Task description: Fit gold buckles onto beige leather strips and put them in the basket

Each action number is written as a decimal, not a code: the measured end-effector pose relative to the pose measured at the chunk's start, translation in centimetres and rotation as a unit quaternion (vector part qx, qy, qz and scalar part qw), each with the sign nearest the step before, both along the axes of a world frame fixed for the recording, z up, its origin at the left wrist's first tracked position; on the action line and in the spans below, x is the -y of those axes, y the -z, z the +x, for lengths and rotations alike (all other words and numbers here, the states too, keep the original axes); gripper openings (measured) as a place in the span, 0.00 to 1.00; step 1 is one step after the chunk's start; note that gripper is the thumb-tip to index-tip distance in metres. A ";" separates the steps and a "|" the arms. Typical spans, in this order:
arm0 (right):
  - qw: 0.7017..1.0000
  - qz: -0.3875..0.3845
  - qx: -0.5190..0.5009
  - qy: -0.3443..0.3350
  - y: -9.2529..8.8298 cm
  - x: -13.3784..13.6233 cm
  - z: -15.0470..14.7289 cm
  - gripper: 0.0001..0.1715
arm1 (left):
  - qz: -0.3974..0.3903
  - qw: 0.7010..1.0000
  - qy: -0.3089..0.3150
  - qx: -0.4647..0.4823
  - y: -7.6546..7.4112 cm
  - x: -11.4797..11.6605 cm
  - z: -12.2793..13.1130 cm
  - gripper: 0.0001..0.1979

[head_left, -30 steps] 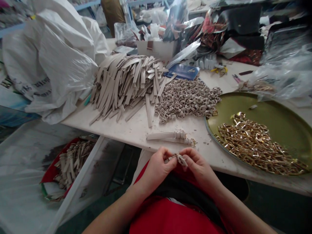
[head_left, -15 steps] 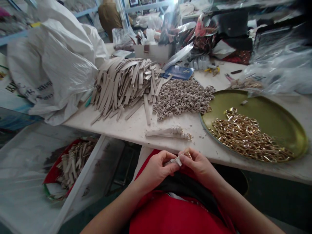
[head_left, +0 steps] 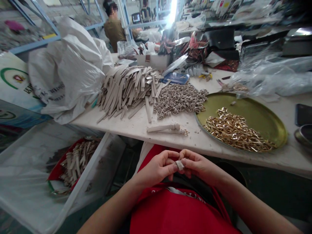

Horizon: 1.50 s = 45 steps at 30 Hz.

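Both hands meet over my lap at the table's front edge, fingers closed around a small beige strap (head_left: 179, 164). My left hand (head_left: 163, 165) pinches it from the left. From the right, my right hand (head_left: 194, 163) grips its other end; the fingers hide most of it. On the table just beyond lie a few finished-looking beige straps with buckles (head_left: 167, 128). Behind them are a heap of small beige loops (head_left: 179, 99) and a large pile of flat beige strips (head_left: 129, 86). Gold buckles (head_left: 240, 131) fill part of a round, gold-coloured tray (head_left: 263, 110) to the right.
At lower left, a white bin (head_left: 85, 172) contains a red bag (head_left: 55, 175) of straps. A large white sack (head_left: 70, 65) leans at the table's left end. Clear plastic bags (head_left: 273, 76) and a dark phone (head_left: 303, 114) lie at right. Another person (head_left: 114, 29) is in the background.
The view has tilted up and shifted right. Both hands still hold the strap, now with the fingers closer together over it; the gold metal seen at my right fingers is mostly hidden.
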State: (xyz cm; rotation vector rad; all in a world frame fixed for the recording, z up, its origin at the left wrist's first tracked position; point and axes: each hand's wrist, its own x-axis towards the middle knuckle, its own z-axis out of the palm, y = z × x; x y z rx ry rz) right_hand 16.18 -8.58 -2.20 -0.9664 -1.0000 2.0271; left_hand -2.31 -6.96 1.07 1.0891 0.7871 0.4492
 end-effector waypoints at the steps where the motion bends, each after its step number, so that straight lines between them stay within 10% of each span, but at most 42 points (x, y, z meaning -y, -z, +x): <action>1: 1.000 -0.006 -0.010 -0.012 -0.1 0.2 0.0 0.16 | -0.005 1.000 0.007 0.003 -0.1 0.1 -0.1 0.23; 5: 0.985 0.110 0.132 0.023 -0.9 0.9 -0.4 0.12 | 0.013 1.000 0.001 -0.015 0.4 0.3 0.0 0.23; 10: 0.870 0.316 0.371 0.071 -1.1 1.4 -0.7 0.03 | 0.086 0.987 0.019 -0.137 1.0 0.1 0.1 0.18; 15: 0.875 0.309 0.369 0.050 0.4 0.9 -0.6 0.02 | 0.119 0.960 0.134 -0.217 0.6 -0.5 -0.6 0.18; 27: 0.887 0.303 0.337 0.088 1.8 0.2 -0.2 0.10 | 0.150 0.950 0.126 -0.243 0.9 -2.0 1.1 0.20; 35: 0.835 0.334 0.416 0.139 1.4 -3.6 -0.9 0.12 | 0.363 0.865 0.123 -0.325 0.7 -6.0 2.1 0.18; 41: 0.716 0.437 0.518 0.167 1.6 -11.4 0.1 0.15 | 0.507 0.771 0.070 -0.379 1.3 -12.5 2.1 0.12; 45: 0.748 0.421 0.491 0.149 4.3 -12.9 0.8 0.19 | 0.546 0.714 0.096 -0.427 3.2 -13.5 2.5 0.11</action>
